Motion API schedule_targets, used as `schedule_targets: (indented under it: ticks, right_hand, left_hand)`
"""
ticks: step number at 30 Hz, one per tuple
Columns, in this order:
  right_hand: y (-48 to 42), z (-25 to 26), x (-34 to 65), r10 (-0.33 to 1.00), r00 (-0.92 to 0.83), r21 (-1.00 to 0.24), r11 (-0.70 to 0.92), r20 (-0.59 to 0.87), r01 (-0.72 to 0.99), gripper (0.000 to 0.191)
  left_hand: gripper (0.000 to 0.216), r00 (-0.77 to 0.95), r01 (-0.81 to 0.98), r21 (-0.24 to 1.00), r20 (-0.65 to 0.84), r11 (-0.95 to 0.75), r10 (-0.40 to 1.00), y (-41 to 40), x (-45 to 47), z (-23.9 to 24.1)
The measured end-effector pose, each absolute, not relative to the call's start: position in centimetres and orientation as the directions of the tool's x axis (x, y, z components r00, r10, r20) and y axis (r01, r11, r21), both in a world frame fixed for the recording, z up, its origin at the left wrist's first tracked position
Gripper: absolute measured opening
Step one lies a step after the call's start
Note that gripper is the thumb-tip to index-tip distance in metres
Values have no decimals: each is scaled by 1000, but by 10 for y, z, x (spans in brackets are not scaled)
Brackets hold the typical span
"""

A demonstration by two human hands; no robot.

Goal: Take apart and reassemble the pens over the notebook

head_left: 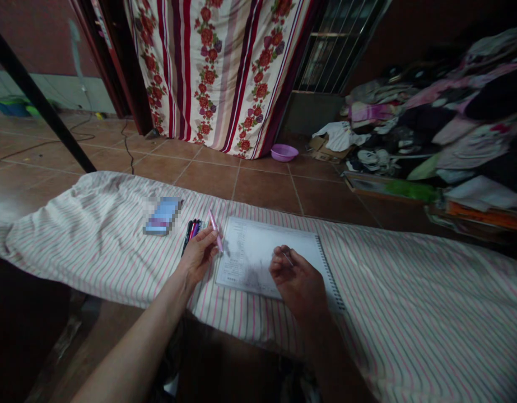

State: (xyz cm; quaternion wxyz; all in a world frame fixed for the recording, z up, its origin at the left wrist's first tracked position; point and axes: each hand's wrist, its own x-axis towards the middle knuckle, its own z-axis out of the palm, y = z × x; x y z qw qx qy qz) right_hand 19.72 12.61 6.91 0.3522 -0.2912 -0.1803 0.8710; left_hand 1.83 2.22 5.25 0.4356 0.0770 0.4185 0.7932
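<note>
My left hand [199, 253] is closed around a pink pen [215, 229], which points up and slightly to the left. Beside that hand several dark, red and purple pens [194, 229] lie together on the striped cloth. A spiral-bound notebook [258, 257] with a pale page lies in front of me, its coil on the right side. Over the notebook's right part, my right hand [298, 277] is curled, palm turned up, with its fingers pinching a small thin object [288, 258] too small to name. Part of the page is hidden beneath this hand.
A phone [162, 215] with a blurred screen lies to the left on the striped cloth [409, 302]. Past the cloth's far edge are floor tiles, a purple basin [284, 152] and a flowered curtain [216, 73]. Clothes [443, 123] are heaped at the right; a black pole [40, 92] slants at the left.
</note>
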Motion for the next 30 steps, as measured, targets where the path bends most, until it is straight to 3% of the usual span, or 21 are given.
schedule_targets:
  ticks: [6,9,12,16,30]
  right_hand:
    - [122,60,195,753,-535,-666,-627,-383,-405,7]
    - [116,55,193,793,-504,-816,-516,-341,-260,20]
    - [110,52,190,800,-513,-875,-451,-310,-175,33]
    - [107,50,185,809,-501,-871,-450,-306,-195,40]
    - [119,44,192,843,-437,-779,-491,-313,-390,27]
  left_hand:
    - [14,-561,-736,619,-329,-275,760,28,31,58]
    - [14,-548,-763,583,-354,-279,758,33,40,58]
    - [15,-543,-774,568,-370,-279,754,38,50,59]
    - [16,-565,-756,596,-386,-270,730,44,63,60]
    - [24,-464,-702,706,-360,-88,810,51,93,60]
